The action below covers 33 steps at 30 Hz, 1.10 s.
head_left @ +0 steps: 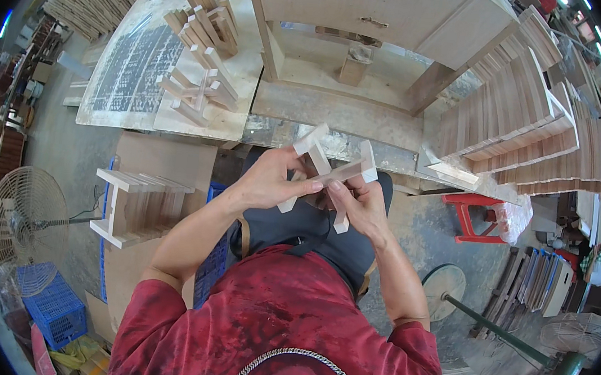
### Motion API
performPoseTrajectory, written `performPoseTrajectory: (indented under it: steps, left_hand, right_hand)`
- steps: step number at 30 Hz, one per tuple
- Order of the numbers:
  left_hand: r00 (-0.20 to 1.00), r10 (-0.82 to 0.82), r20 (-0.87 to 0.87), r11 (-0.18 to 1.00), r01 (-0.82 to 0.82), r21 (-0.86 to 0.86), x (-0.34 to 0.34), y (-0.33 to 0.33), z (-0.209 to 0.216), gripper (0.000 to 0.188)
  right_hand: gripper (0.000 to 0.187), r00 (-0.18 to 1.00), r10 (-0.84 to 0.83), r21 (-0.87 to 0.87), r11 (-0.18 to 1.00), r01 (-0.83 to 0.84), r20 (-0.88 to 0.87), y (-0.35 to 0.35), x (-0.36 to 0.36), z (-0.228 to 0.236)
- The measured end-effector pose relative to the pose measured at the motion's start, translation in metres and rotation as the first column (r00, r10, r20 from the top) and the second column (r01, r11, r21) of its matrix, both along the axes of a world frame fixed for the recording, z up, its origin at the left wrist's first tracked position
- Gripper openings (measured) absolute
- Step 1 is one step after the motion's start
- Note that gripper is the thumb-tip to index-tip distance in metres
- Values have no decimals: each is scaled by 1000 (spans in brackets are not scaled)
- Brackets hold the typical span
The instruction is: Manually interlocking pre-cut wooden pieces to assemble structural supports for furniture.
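Over my lap, both hands are closed on pale wooden pieces. My left hand (269, 179) grips a light wooden piece with a crossbar at its end (311, 139). In my right hand (361, 202) is a similar light wooden piece with a short bar across its end (366, 162). The two pieces meet or cross between my thumbs, and their lower ends stick out below my fingers. My fingers cover the middle, so I cannot tell whether the pieces are joined.
Ahead stands a workbench (322, 109) with a wooden cabinet (390, 12) on it. Small wooden parts (205, 91) lie at its left, stacked wooden frames (503, 109) at its right. Left of me are more stacked frames (141, 208) and a fan (26, 215); a red stool (468, 217) is at right.
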<state>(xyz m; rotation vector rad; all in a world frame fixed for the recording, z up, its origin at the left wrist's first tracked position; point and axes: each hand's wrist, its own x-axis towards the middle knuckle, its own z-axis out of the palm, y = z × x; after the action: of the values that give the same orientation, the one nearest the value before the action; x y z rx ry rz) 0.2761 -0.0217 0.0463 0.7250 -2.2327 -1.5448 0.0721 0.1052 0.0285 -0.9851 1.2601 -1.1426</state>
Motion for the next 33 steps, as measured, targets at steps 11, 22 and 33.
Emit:
performPoseTrajectory:
  steps: [11,22,33]
  left_hand:
    - [956,199,-214,905,-96,415,-1,31,29,36]
    - [958,232,-169,877,-131,462,0,13,9,24]
    - [930,315,-188,889,-220,402,-2,27,0,31]
  right_hand:
    - [29,996,-85,-118,990,81,-30,16,13,4]
    - [35,993,26,30,999,-30,118,-7,1,17]
    - [27,983,-183,-111,977,184,14,-6,22,13]
